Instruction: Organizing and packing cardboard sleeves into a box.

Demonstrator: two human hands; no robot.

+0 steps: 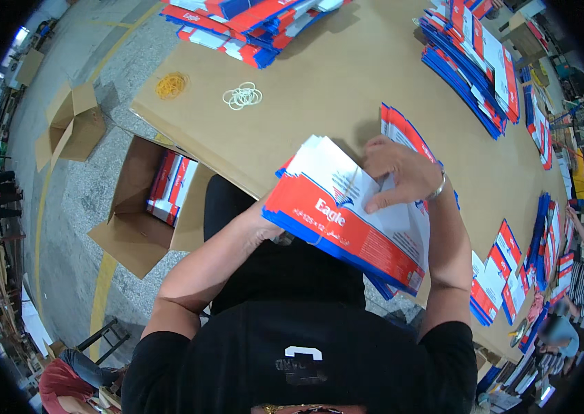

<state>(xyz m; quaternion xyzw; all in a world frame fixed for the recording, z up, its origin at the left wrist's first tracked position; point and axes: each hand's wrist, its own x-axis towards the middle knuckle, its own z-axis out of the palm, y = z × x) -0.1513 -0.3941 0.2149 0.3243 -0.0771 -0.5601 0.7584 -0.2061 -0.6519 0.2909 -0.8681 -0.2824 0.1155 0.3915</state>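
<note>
Brown tabletop (305, 96); left hand (259, 225) bears printed stack (357, 231), grip hidden, can't tell; right hand (403, 174), thumb and fingers spread, seemingly leafing through; next likely needs separating edges.

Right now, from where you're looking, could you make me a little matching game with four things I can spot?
Things:
1. Yellow rubber bands
2. Nearest carton
3. Right hand
4. White rubber bands

Descriptions:
A. Flaps open, packets inside
B. On the table, to the right of another pile
C. Nearest the table's left corner
D. At the held stack, silver band at its wrist

Pairs: 1-C, 2-A, 3-D, 4-B
</note>
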